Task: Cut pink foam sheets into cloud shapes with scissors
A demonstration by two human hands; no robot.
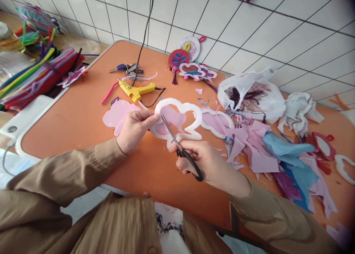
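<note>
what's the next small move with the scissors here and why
Probably close the scissors for a short snip along the inner edge of the white cloud frame. The right hand has the blades at the pink paper inside it, and the left hand pinches the frame's left rim, steadying it.

Matt white foam frame [191,115]; metal-bladed scissors [180,148].

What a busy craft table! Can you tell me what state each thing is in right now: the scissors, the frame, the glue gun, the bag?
Left hand: pinching the white cloud frame's edge.
Right hand: gripping the scissors.
Scissors: blades at the frame's pink paper.
White cloud frame: held, backed with pink paper.
Glue gun: lying on its side, cord attached.
Plastic bag: open, crumpled.
Paper scraps: loosely piled.
</note>
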